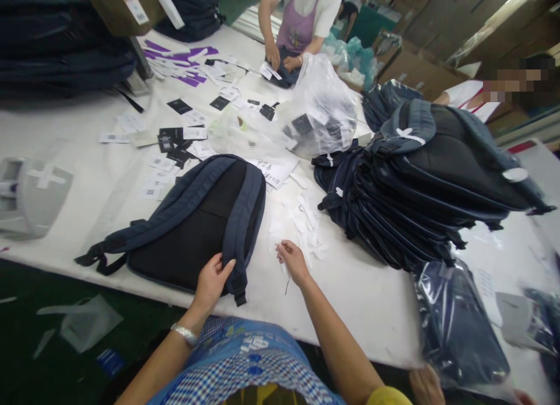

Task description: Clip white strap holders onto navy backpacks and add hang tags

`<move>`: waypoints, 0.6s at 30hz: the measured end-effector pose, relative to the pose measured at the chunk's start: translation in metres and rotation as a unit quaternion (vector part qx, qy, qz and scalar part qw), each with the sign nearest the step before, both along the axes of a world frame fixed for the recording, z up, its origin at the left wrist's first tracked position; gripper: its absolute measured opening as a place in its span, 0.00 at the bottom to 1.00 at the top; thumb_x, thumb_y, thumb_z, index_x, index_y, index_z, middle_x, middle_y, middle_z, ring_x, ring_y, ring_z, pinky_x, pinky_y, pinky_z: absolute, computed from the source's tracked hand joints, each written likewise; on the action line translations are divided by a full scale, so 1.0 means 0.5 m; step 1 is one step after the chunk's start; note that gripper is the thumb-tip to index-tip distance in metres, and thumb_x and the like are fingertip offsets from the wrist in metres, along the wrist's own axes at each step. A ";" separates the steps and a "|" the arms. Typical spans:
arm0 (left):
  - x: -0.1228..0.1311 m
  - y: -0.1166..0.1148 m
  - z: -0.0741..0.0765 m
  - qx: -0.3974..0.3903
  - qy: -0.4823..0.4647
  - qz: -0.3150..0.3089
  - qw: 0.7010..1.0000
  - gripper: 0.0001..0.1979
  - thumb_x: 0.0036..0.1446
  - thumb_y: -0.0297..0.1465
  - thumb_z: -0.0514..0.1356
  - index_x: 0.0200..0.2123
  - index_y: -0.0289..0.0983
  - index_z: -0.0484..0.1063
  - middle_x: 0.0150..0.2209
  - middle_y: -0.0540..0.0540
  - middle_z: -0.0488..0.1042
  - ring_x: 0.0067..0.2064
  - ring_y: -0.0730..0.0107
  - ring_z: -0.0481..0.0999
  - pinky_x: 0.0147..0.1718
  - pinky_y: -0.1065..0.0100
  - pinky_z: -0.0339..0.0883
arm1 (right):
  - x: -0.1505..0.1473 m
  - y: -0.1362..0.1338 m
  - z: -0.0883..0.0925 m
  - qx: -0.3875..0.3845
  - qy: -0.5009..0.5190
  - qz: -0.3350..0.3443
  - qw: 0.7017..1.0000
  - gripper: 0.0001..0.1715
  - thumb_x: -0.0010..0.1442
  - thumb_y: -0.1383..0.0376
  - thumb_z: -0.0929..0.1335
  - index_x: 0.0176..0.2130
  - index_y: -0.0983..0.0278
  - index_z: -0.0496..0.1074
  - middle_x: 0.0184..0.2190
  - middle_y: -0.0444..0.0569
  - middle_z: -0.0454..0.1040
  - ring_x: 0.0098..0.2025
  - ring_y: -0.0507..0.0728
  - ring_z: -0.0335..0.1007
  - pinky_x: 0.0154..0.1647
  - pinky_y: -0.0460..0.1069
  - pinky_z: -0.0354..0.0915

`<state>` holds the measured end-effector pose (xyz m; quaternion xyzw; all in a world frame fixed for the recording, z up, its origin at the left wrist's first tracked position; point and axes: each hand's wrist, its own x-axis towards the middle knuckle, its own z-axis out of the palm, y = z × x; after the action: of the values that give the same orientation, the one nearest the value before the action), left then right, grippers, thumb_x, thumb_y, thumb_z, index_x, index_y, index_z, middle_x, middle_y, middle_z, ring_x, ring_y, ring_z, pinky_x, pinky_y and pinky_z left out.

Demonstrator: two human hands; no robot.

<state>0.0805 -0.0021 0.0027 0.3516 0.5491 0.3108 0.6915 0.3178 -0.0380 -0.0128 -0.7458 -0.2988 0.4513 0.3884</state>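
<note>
Stack of navy backpacks (420, 189) at right, clear plastic bag (319, 110) far, with loose white tags (306, 221) strewn between. One backpack (192, 236) lies face down, near left on the bench (363, 294). The left hand (213, 281) has its grip closed on the strap (238, 218). The right hand (292, 262) has wrist low and fingertips pinched on a small tag.

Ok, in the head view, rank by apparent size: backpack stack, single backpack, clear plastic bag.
1. backpack stack
2. single backpack
3. clear plastic bag, though it lies farther from the camera, so its true size is unsure.
</note>
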 end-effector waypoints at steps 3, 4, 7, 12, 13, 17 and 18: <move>-0.006 -0.002 0.012 0.012 -0.010 -0.003 1.000 0.27 0.51 0.42 0.66 0.50 0.32 0.71 0.48 0.39 0.77 0.48 0.59 0.77 0.51 0.61 0.70 | -0.080 0.026 0.019 0.029 0.073 0.043 0.996 0.23 0.53 0.50 0.68 0.41 0.65 0.68 0.27 0.46 0.72 0.24 0.51 0.66 0.21 0.44 0.59; -0.007 -0.003 0.016 0.022 -0.011 -0.006 1.000 0.27 0.52 0.41 0.66 0.51 0.32 0.71 0.49 0.39 0.76 0.49 0.59 0.77 0.52 0.61 0.70 | -0.105 0.035 0.021 0.038 0.079 0.069 0.994 0.21 0.53 0.52 0.68 0.39 0.65 0.69 0.26 0.46 0.71 0.23 0.51 0.65 0.21 0.44 0.59; -0.012 -0.004 0.025 0.060 0.001 -0.016 0.998 0.25 0.53 0.41 0.65 0.51 0.32 0.72 0.49 0.41 0.77 0.49 0.59 0.77 0.52 0.61 0.70 | -0.154 0.060 0.019 0.057 0.035 0.174 0.983 0.08 0.54 0.62 0.67 0.31 0.66 0.71 0.25 0.45 0.69 0.27 0.51 0.65 0.27 0.44 0.61; -0.027 -0.009 0.028 0.106 0.049 -0.042 0.992 0.23 0.54 0.40 0.63 0.50 0.31 0.74 0.47 0.41 0.78 0.48 0.59 0.77 0.51 0.62 0.70 | -0.141 0.090 0.034 0.015 0.081 0.341 0.937 0.06 0.49 0.68 0.67 0.25 0.66 0.74 0.22 0.43 0.70 0.26 0.50 0.64 0.29 0.44 0.60; -0.030 -0.010 0.025 0.119 0.065 -0.049 0.989 0.23 0.55 0.40 0.62 0.50 0.32 0.74 0.47 0.41 0.78 0.48 0.59 0.77 0.51 0.61 0.70 | -0.133 0.094 0.042 -0.008 0.108 0.369 0.923 0.06 0.50 0.67 0.67 0.27 0.66 0.76 0.22 0.43 0.70 0.26 0.50 0.63 0.28 0.44 0.60; -0.040 -0.012 0.010 0.207 0.170 -0.055 0.962 0.18 0.57 0.39 0.61 0.47 0.35 0.77 0.52 0.39 0.72 0.51 0.59 0.73 0.52 0.60 0.69 | -0.122 0.095 0.065 -0.081 0.246 0.404 0.878 0.16 0.48 0.62 0.71 0.39 0.64 0.78 0.27 0.43 0.74 0.29 0.50 0.63 0.33 0.45 0.62; -0.041 -0.013 0.007 0.231 0.206 -0.053 0.949 0.16 0.57 0.39 0.61 0.44 0.37 0.78 0.55 0.40 0.69 0.52 0.58 0.72 0.52 0.59 0.68 | -0.124 0.092 0.066 -0.084 0.279 0.394 0.872 0.18 0.46 0.63 0.72 0.40 0.63 0.78 0.29 0.43 0.74 0.30 0.50 0.63 0.35 0.45 0.62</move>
<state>0.0598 -0.0086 0.0064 0.5868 0.5734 0.3125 0.4788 0.2557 0.0081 0.0203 -0.4395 -0.4081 0.7794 0.1813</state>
